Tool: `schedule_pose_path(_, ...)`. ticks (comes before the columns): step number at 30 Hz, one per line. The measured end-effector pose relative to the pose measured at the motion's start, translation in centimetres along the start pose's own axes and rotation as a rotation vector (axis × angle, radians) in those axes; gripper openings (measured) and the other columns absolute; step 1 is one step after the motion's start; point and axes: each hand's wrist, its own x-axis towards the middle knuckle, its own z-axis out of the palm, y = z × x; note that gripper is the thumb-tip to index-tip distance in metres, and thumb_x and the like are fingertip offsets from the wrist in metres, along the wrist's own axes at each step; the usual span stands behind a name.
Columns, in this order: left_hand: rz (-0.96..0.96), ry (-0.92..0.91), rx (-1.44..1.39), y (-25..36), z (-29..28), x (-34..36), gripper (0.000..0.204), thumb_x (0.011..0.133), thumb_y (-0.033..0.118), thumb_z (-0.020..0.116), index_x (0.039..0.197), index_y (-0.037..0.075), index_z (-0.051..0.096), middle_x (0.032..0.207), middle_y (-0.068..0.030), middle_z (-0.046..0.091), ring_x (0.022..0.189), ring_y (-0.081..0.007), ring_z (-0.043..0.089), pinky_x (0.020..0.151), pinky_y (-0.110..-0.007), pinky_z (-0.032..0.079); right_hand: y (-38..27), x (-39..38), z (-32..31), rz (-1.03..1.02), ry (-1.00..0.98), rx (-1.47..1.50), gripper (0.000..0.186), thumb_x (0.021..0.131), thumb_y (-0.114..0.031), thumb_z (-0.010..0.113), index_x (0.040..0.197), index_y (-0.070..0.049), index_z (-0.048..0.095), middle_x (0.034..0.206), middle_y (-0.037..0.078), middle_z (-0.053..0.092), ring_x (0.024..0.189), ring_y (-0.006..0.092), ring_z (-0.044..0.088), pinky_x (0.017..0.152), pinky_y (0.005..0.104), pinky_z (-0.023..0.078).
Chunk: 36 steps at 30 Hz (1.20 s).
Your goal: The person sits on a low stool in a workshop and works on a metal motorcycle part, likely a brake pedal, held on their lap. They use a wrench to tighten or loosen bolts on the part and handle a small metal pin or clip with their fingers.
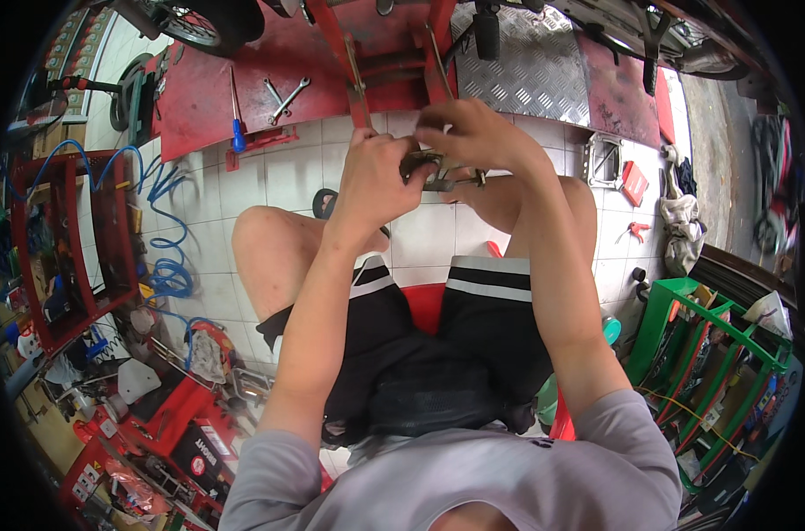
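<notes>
My left hand (377, 177) is closed around a small dark metal part (438, 185), with the thumb pressed on its near side. A short rod or pin sticks out of the part to the right. The part's exact kind is too small and covered to make out. Just above it and to the right is my right hand (480, 134), its fingers curled toward the part and smeared by motion. Whether those fingers grip anything does not show. Both hands are above the tiled floor between my knees, close to the red lift frame (358, 84).
Ahead, a red work platform (199, 97) bears a blue-handled screwdriver (238, 133) and wrenches (289, 100). A checkered metal plate (526, 71) adjoins it. Blue coiled air hose (172, 274) hangs left. A green rack (659, 327) stands right, near a red box (633, 183) and grey cloth (682, 234).
</notes>
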Motion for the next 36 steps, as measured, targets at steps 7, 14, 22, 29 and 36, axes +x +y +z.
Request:
schedule_pose_path(7, 0.022, -0.004, 0.057, -0.1, -0.8, -0.3, 0.013, 0.074, 0.015, 0.074, 0.078, 0.003, 0.068, 0.064, -0.0104, 0.062, 0.067, -0.0296, 0.055, 0.083, -0.041, 0.04, 0.0, -4.0, 1.6, -0.069, 0.219, -0.281, 0.037, 0.074, -0.032, 0.077, 0.095, -0.002, 0.072, 0.077, 0.016, 0.067, 0.076, 0.0328, 0.065, 0.071, 0.0421, 0.052)
schedule_pose_path(14, -0.027, -0.088, -0.144, 0.0, -2.0, 0.1, 0.013, 0.083, 0.014, 0.068, 0.084, 0.002, 0.071, 0.066, -0.0109, 0.064, 0.059, -0.0238, 0.057, 0.078, -0.038, 0.042, -2.4, -3.7, 2.0, 0.082, 0.069, -0.332, 0.03, 0.074, -0.033, 0.079, 0.082, -0.005, 0.075, 0.069, 0.01, 0.066, 0.073, 0.0292, 0.064, 0.077, 0.0416, 0.048)
schedule_pose_path(22, -0.301, -0.568, -0.325, -3.6, -1.5, 3.4, 0.023, 0.091, 0.016, 0.06, 0.101, -0.001, 0.072, 0.08, -0.0134, 0.07, 0.069, -0.0196, 0.063, 0.065, -0.034, 0.049, -1.1, -3.2, 3.8, -0.104, 0.177, -0.442, 0.018, 0.073, -0.019, 0.075, 0.074, -0.002, 0.072, 0.068, 0.014, 0.064, 0.073, 0.0293, 0.058, 0.082, 0.0377, 0.041)
schedule_pose_path(29, -0.171, -0.68, -0.249, -3.9, -1.7, 4.6, 0.023, 0.088, 0.013, 0.062, 0.103, 0.0, 0.071, 0.082, -0.0125, 0.071, 0.07, -0.0186, 0.063, 0.064, -0.033, 0.051, -0.7, -3.5, 4.5, -0.15, 0.299, -0.512, 0.019, 0.069, -0.022, 0.077, 0.077, -0.005, 0.074, 0.067, 0.01, 0.063, 0.078, 0.027, 0.059, 0.083, 0.0385, 0.04)
schedule_pose_path(36, -0.112, -0.658, -0.226, -3.5, -1.2, 3.9, 0.021, 0.083, 0.011, 0.063, 0.1, 0.002, 0.072, 0.079, -0.012, 0.07, 0.06, -0.0204, 0.061, 0.055, -0.035, 0.05, 1.8, -3.0, 6.5, -0.118, 0.333, -0.504, 0.028, 0.071, -0.034, 0.081, 0.085, -0.009, 0.078, 0.074, 0.007, 0.067, 0.091, 0.0238, 0.06, 0.094, 0.0434, 0.038)
